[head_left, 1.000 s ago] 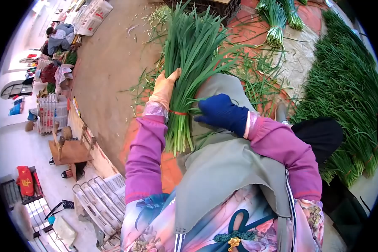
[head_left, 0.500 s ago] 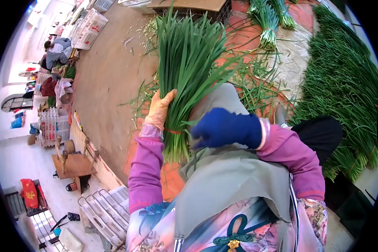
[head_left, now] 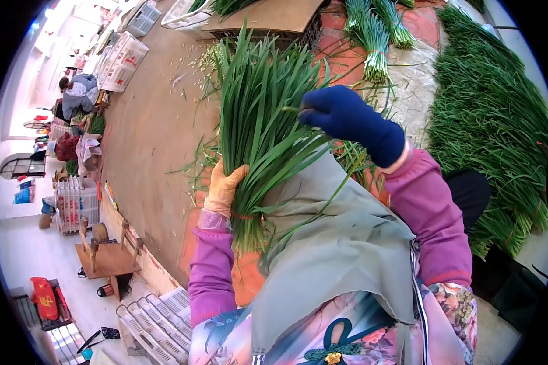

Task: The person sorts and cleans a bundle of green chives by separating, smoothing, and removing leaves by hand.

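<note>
A large bunch of long green leafy stalks (head_left: 259,115) stands over my lap, tied near its pale lower end by a red band (head_left: 245,216). My left hand (head_left: 225,185), in an orange glove, is wrapped round the bunch just above the band. My right hand (head_left: 341,115), in a dark blue knitted glove, is raised at the right side of the leaves. Its fingers are pinched on a thin green leaf whose tip shows at the fingertips. A grey apron (head_left: 341,243) covers my lap.
A big heap of green stalks (head_left: 490,121) lies at the right. Tied bunches (head_left: 374,45) rest on the red mat at the top. A board (head_left: 268,17) on a crate is ahead. At the left are a wooden stool (head_left: 108,258), white crates (head_left: 158,322) and a person (head_left: 79,94).
My right hand has moved up and away from the apron to the leaves' right side. My left hand, still round the bunch, sits slightly lower in view. The view has shifted.
</note>
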`<state>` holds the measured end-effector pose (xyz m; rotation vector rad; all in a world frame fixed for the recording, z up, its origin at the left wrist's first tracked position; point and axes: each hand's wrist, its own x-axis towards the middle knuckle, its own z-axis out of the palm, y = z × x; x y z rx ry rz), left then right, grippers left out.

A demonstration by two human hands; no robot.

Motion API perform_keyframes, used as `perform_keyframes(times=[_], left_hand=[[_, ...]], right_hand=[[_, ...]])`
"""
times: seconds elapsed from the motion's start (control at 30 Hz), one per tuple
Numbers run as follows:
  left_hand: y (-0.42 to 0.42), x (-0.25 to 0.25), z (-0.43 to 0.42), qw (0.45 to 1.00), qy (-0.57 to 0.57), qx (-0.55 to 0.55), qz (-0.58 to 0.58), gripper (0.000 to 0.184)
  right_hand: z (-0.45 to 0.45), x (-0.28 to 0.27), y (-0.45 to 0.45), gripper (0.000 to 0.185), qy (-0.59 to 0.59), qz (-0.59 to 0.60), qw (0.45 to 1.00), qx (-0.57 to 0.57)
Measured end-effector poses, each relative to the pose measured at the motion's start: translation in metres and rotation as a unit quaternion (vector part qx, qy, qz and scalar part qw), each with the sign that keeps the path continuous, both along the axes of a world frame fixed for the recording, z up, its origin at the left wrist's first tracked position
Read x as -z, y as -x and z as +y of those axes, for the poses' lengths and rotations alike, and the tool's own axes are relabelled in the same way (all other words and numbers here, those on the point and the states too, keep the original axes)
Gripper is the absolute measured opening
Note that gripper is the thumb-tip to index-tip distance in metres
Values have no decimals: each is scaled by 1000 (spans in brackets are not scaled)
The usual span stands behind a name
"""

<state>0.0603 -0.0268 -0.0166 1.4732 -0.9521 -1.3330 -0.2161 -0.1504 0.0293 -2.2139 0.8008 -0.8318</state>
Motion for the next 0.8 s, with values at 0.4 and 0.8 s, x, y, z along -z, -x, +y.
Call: perform_keyframes(times=[0.4,0.8], left_hand=[[-17,0,9,993,42,109,-23,45],[-28,-4,20,992,13,122,-9,68]], right_hand=[[-37,-20,49,19,-53,-174,973,141],[-14,-21,26,41,255,145,954,59]])
